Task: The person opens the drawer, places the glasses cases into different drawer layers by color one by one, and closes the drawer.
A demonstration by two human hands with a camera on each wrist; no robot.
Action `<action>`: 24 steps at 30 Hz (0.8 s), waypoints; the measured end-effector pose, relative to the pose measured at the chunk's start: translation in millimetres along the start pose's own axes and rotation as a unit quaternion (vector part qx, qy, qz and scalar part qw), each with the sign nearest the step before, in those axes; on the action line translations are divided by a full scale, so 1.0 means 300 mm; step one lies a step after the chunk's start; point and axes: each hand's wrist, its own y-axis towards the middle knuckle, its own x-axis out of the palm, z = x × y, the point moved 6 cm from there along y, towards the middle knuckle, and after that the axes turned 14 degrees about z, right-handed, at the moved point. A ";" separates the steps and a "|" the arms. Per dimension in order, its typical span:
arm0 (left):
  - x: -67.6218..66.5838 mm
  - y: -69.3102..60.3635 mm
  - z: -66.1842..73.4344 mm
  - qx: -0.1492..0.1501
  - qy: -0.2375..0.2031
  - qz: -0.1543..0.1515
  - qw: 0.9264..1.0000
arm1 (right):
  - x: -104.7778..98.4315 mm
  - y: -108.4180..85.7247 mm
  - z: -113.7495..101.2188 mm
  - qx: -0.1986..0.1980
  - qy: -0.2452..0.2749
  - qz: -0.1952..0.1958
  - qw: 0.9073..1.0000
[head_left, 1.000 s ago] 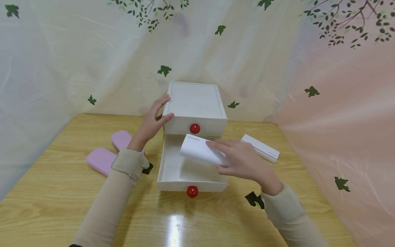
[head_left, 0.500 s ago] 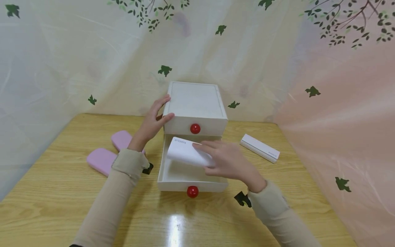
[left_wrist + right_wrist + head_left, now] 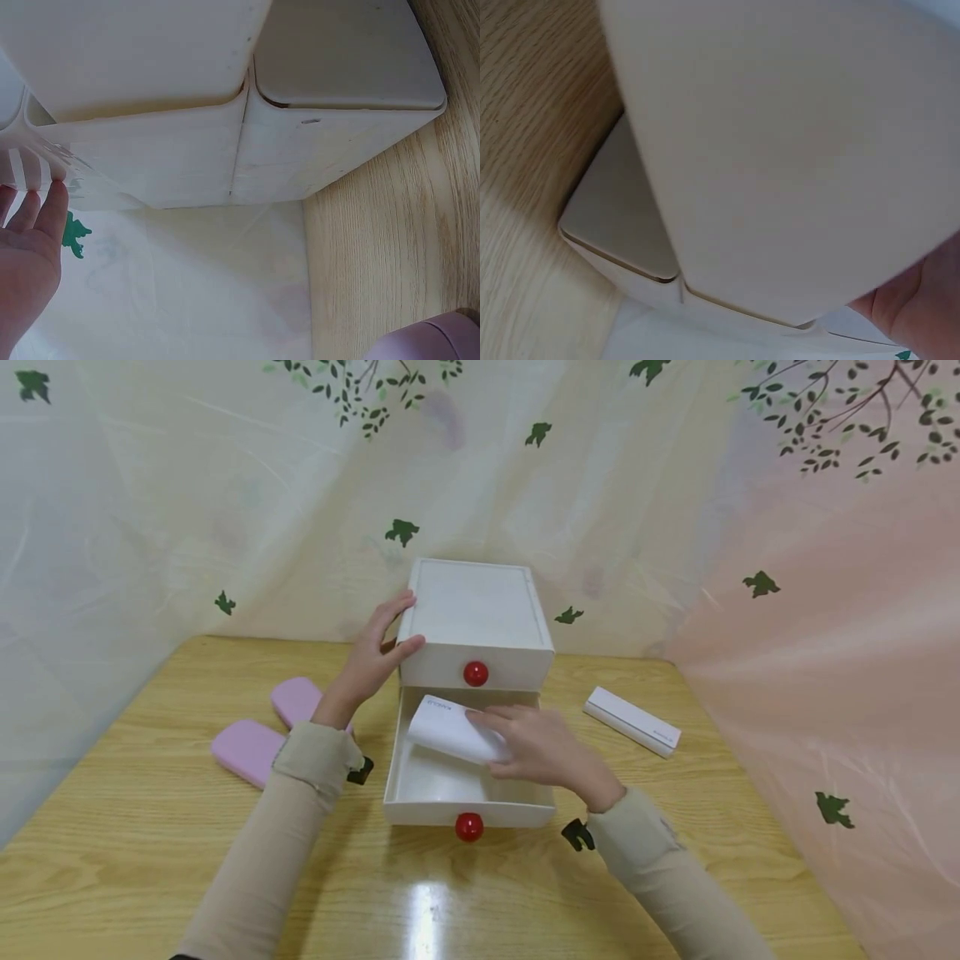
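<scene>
White lettered case [image 3: 453, 731] tilted over the pulled-out drawer [image 3: 510, 816], right hand [image 3: 546, 750] fingers pinching it. Lower it level, no scraping; brace drawer cabinet [image 3: 476, 602] with left hand [image 3: 366, 658], fingers spread.

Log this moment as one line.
left grip: on drawer unit; right grip: holds white case over open drawer; table: pink cases left of drawer unit, second white case right

Layout: drawer unit [image 3: 476, 606] at frame centre, on table [image 3: 360, 893].
Lower drawer [image 3: 423, 814] extends toward lower centre; held case [image 3: 453, 731] above it. Two cases [image 3: 246, 750]: on table, centre left. Box [image 3: 632, 722]: on table, centre right.
</scene>
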 end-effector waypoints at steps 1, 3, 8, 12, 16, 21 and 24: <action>0.000 0.000 0.000 0.000 -0.001 0.000 1.000 | 0.008 0.002 0.002 0.001 0.000 -0.005 1.000; -0.002 -0.001 0.001 0.000 0.000 0.001 1.000 | 0.025 0.006 0.007 0.005 0.000 -0.014 1.000; -0.003 -0.004 0.007 -0.002 0.005 0.001 1.000 | 0.060 0.013 0.017 0.014 0.009 -0.038 0.999; -0.004 -0.004 0.010 0.000 0.003 0.000 1.000 | 0.080 0.023 0.030 0.023 0.019 -0.041 0.999; -0.004 0.001 0.003 -0.001 -0.001 -0.001 1.000 | 0.093 0.037 0.039 0.017 0.014 -0.030 0.999; -0.001 0.008 -0.028 0.000 0.008 -0.002 1.000 | 0.099 0.045 0.053 0.015 -0.014 -0.015 1.000; 0.000 0.001 -0.006 0.000 0.008 -0.004 1.000 | 0.101 0.045 0.063 0.015 -0.032 -0.006 0.999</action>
